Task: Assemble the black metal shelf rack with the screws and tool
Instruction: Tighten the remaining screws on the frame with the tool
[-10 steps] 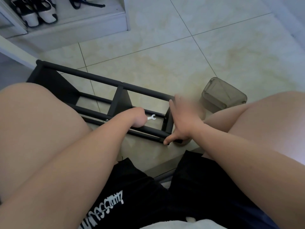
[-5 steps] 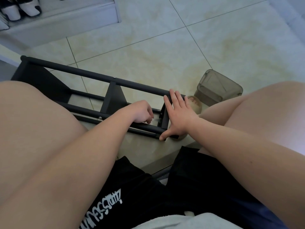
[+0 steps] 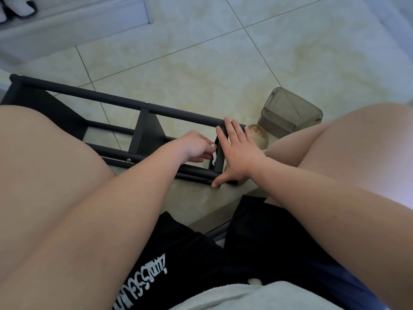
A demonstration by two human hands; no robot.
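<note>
The black metal shelf rack [image 3: 111,100] lies on its side on the tiled floor between my knees. My right hand [image 3: 237,153] presses flat with straight fingers against the rack's right end panel [image 3: 220,157], thumb down at the lower bar. My left hand [image 3: 196,146] reaches inside the frame beside that panel and pinches a small silver wrench [image 3: 213,158], of which only a sliver shows. Silver screw heads sit on the top bar [image 3: 146,102] and the near bar [image 3: 129,160].
A translucent grey plastic box [image 3: 290,113] lies tipped on the floor right of the rack, with my foot [image 3: 257,136] between them. A white cabinet base [image 3: 73,23] with shoes on it stands at the back left. My bare knees flank the rack.
My right hand has spread flat against the end panel. My left hand has moved right with the wrench, up to the inside of that panel. The view has tilted down slightly.
</note>
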